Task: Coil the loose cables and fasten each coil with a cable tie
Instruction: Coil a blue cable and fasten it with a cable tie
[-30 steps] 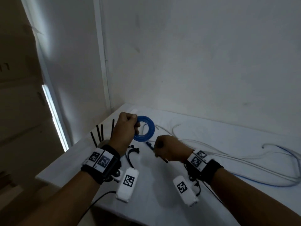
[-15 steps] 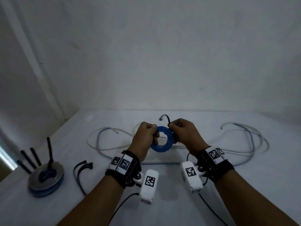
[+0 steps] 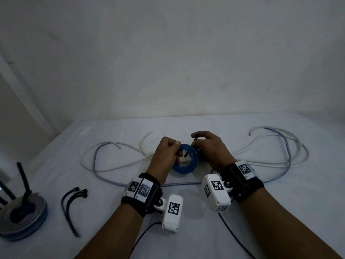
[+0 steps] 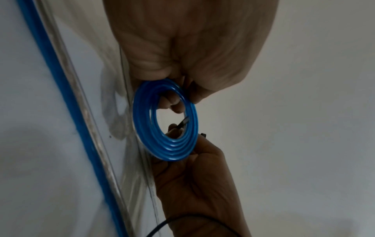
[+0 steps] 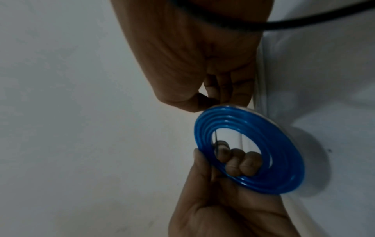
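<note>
Two hands [image 3: 188,152] pinch one blue coil [image 3: 184,165], the right seemingly also pinching one black tie [image 3: 194,139].

Both hands [image 3: 165,156] [image 3: 211,148] raised together, fingers [image 5: 246,165] curled.

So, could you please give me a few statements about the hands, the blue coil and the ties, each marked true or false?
1. The left hand grips the blue coil. True.
2. The right hand is idle on the table. False: it pinches a black cable tie at the coil.
3. Two spare ties lie on the table at the person's left. True.
4. Every cable is already coiled. False: loose cables lie spread behind the hands.
5. The finished coils sit at the far right. False: they sit at far left.
</note>
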